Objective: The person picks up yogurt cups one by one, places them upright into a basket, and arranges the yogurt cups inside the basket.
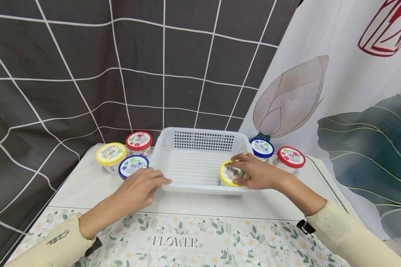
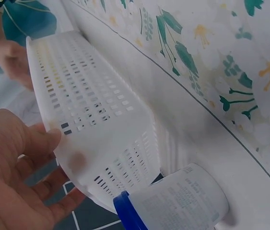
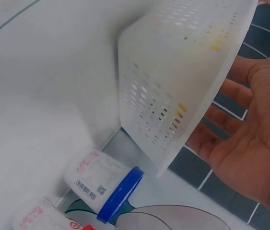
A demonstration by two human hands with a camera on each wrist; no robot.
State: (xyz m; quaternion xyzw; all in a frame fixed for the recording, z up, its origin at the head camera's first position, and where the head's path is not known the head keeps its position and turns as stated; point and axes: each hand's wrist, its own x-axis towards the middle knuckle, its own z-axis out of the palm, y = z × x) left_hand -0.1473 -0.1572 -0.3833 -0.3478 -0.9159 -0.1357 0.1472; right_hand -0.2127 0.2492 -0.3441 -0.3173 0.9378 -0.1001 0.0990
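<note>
Dark grid curtain (image 1: pixel 140 52) hangs beyond both hands, and we find a pale table (image 1: pixel 270 207) beneath them. We record the left hand (image 1: pixel 142 187) with its fingers closed to a light pinch on the near rim of the white basket (image 1: pixel 194 188), at the corner closest to it. We record the right hand (image 1: pixel 255 171) curled part-closed, thumb and fingers gripping the lidded yellow tub (image 1: pixel 231 173), which sits within the basket just behind its near wall (whether its base meets the floor, we cannot tell). In our judgement the chief hazard is that grip: it bears on the lid's edge, so the lid could lift or slip and drop the tub. We also note that downward pressure from the left hand might tip or drag the basket. Just beyond that hand, a blue-lidded tub (image 1: pixel 133 165) stands close enough to be nudged by the knuckles; past the right forearm, a red-lidded tub (image 1: pixel 290 157) could be knocked if the elbow swings outward.
</note>
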